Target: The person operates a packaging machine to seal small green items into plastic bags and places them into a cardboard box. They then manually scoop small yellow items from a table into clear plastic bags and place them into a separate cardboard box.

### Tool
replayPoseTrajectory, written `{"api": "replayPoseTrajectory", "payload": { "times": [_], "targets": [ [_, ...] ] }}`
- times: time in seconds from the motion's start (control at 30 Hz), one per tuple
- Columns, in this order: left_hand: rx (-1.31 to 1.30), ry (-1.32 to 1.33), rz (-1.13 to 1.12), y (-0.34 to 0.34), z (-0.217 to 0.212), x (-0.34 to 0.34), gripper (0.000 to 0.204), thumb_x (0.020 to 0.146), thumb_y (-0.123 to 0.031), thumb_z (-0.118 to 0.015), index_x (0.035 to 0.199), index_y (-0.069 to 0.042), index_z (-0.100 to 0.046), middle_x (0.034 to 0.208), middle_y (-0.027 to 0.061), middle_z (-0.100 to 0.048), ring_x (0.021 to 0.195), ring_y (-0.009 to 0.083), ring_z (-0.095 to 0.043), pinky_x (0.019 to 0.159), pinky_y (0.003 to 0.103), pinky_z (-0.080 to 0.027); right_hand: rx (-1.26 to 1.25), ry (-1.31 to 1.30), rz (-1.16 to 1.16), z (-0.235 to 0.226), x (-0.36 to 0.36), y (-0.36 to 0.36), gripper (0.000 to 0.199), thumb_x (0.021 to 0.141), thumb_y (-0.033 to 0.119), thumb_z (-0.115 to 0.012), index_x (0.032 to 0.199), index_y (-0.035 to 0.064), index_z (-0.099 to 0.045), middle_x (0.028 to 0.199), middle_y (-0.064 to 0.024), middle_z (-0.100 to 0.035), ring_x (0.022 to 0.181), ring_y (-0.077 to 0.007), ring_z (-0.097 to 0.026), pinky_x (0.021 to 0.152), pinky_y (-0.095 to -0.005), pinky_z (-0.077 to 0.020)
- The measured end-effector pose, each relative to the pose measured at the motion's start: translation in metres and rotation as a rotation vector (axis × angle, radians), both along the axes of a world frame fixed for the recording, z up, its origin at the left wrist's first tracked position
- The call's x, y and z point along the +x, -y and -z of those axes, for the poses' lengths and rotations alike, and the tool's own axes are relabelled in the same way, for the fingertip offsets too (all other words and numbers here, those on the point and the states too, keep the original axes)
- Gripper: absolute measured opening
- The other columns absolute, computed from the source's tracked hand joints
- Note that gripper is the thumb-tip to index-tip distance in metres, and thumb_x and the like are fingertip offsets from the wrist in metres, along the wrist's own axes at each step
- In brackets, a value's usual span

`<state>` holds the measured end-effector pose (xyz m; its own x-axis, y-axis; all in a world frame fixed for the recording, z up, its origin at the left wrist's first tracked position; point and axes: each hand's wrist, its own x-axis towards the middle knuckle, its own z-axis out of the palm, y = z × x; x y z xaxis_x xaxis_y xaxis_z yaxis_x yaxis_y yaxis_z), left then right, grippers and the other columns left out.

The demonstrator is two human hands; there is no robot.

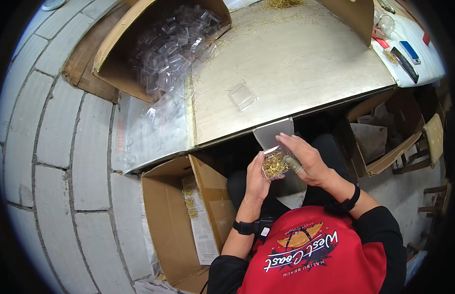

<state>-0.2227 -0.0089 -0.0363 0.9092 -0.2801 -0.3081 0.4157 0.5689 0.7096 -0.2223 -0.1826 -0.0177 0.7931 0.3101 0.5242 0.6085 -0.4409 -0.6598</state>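
Note:
My left hand [257,182] is closed around a small clear plastic box [265,175], held over my lap. Packed in it are many thin gold-coloured metal pieces [275,164], too small to name exactly. My right hand [310,160] is at the box's right side, its fingers stretched out above it. A pale cover [292,164] sits on one digit of that hand, close against the gold pieces. Behind both hands, a grey-white flap [275,131] stands at the table edge. On the table beyond lies a flat clear plastic piece [243,96].
A cardboard box [110,54] at the far left spills clear plastic cases [171,54] onto the table [296,63]. Gold pieces [284,3] are heaped at the back. Open cartons stand left [161,220] and right [384,164] of me. A blue item [410,51] and a black one [405,64] lie far right.

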Motion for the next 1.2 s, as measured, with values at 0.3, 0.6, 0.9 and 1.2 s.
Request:
{"api": "replayPoseTrajectory", "payload": {
  "times": [0.3,0.6,0.9,1.2],
  "targets": [
    [0.141,0.041,-0.019,-0.002,0.004,-0.002,0.027,0.095,-0.022,-0.045,0.11,-0.001,-0.052,0.094,0.0109,-0.063,0.075,0.0174,-0.066,0.053,0.03,-0.058,-0.018,0.021,-0.003,0.005,0.001,0.005,0.041,0.079,0.008,-0.061,0.119,0.0021,-0.051,0.117,-0.0158,-0.056,0.116,-0.0316,-0.05,0.099,-0.0477,-0.0357],
    [0.128,0.075,-0.124,0.0,0.0,-0.008,0.028,0.096,-0.024,-0.044,0.108,-0.001,-0.053,0.091,0.0111,-0.063,0.072,0.0171,-0.066,0.052,0.029,-0.058,-0.039,0.044,-0.084,0.001,0.0,-0.004,0.041,0.078,0.006,-0.061,0.117,0.0017,-0.052,0.114,-0.0149,-0.057,0.116,-0.031,-0.049,0.096,-0.0453,-0.0384],
    [0.23,0.075,-0.048,-0.004,-0.003,-0.009,0.028,0.095,-0.023,-0.046,0.109,0.0,-0.053,0.091,0.0124,-0.063,0.073,0.0182,-0.066,0.052,0.03,-0.058,0.189,-0.126,0.099,-0.009,0.018,-0.007,0.029,0.076,0.004,-0.065,0.104,-0.0012,-0.059,0.098,-0.014,-0.062,0.089,-0.0269,-0.06,0.079,-0.0331,-0.0474],
    [0.134,0.067,0.012,-0.002,-0.001,-0.012,0.039,0.098,-0.029,-0.036,0.11,0.004,-0.05,0.094,0.0144,-0.062,0.077,0.0204,-0.066,0.053,0.031,-0.059,0.415,-0.754,-0.008,0.009,0.023,-0.016,0.009,0.083,0.004,-0.058,0.085,-0.0035,-0.063,0.072,-0.0049,-0.063,0.069,-0.0084,-0.057,0.064,-0.0247,-0.0474]
  ]
}}
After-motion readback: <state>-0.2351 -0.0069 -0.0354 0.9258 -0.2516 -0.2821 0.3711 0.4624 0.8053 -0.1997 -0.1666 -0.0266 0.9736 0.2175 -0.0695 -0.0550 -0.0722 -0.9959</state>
